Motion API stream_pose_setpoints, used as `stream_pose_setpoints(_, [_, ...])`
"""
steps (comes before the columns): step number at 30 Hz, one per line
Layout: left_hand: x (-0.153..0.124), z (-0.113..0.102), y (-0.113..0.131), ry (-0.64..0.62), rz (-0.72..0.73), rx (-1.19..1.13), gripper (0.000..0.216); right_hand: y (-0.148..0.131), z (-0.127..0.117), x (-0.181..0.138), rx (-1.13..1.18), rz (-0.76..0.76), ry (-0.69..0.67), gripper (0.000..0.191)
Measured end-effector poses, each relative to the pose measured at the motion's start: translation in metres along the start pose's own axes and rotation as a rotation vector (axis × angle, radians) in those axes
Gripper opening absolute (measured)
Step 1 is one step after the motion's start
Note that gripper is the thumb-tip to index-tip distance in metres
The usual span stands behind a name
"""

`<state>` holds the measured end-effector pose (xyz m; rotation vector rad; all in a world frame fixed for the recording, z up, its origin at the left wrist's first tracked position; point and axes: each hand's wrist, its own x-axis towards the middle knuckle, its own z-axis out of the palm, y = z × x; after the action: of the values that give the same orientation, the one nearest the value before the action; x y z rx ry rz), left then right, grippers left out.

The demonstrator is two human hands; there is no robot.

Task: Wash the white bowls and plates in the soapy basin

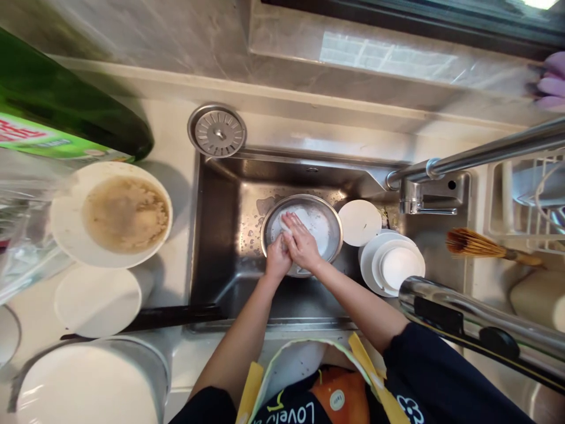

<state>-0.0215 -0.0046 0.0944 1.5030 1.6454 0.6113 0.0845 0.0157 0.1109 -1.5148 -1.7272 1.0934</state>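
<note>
Our two hands meet inside the sink (220, 235), over a metal bowl (329, 221) that sits on the sink's floor near its middle. In the bowl lies a white cloth (315, 227), wet and bunched.

Our right hand (303, 242) lies on top of that cloth. Its fingers are stretched out and held together, pressing flat on the cloth and clamped on nothing. Our left hand (277, 260) is tucked against the right one at the edge of the bowl nearest the sink's front wall. Its fingers are curled in tight, but the right hand covers them, so we cannot tell whether they grip the rim or the cloth.

At the sink's right end a small white plate (359, 222) rests just beside the bowl, and a stack of white dishes (392, 265) lies in front of that plate. The faucet (481, 154) reaches over the sink's right rim.

On the counter behind the sink's back left corner lies a round drain strainer (216, 131). Left of the sink stands a dirty plate (110, 215) smeared with brown residue, with a green bottle (66, 112) behind it and a clean white plate (97, 300) in front. Right of the sink lies a bamboo brush (481, 246), and behind the brush stands a white dish rack (529, 200).
</note>
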Motion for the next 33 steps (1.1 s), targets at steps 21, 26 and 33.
stream_pose_setpoints(21, [0.0,0.0,0.004,-0.009,-0.076,0.037,0.023,0.054,-0.013,0.047,-0.022,0.504,-0.052,0.041])
stream_pose_setpoints(26, [0.002,0.0,0.003,-0.022,-0.064,0.041,0.02,0.048,-0.01,0.044,-0.085,0.421,-0.008,0.042])
stream_pose_setpoints(33, [0.004,-0.002,0.002,-0.022,-0.083,0.034,0.022,0.042,-0.003,0.037,-0.061,0.27,-0.037,0.041])
